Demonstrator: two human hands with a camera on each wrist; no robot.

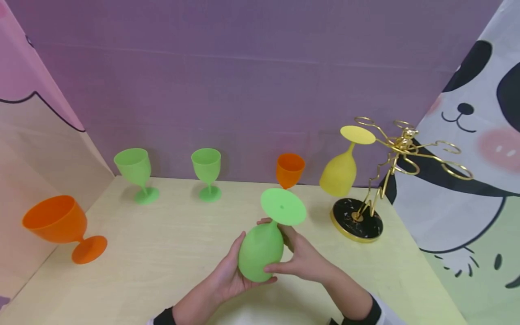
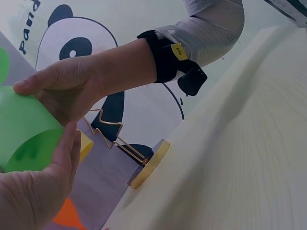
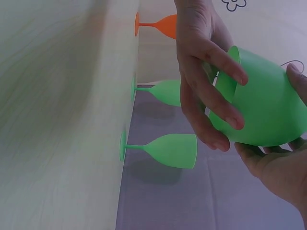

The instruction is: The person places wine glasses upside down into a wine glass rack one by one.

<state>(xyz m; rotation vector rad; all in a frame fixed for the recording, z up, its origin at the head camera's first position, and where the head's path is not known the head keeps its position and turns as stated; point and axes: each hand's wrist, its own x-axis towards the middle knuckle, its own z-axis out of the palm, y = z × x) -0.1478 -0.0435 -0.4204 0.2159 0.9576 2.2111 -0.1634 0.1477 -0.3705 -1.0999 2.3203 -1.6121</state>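
Note:
Both hands hold a green goblet [image 1: 260,253] upside down above the table, its round foot [image 1: 283,206] uppermost. My left hand [image 1: 231,273] cups the bowl from the left, fingers beneath the rim. The right hand [image 1: 302,259] grips the bowl from the other side, thumb across its front. In the right wrist view, the left hand's fingers [image 3: 211,91] lie at the open mouth of the goblet [image 3: 268,103]. The left wrist view catches the right thumb and palm [image 2: 72,84] against the bowl.
At the right stands a gold rack [image 1: 406,144] with wire loops on a black round base [image 1: 357,219]; a yellow goblet [image 1: 341,171] hangs inverted from it. Two green goblets, left [image 1: 136,171] and middle [image 1: 207,169], and an orange goblet [image 1: 290,169] line the back. Another orange goblet [image 1: 61,221] stands far left.

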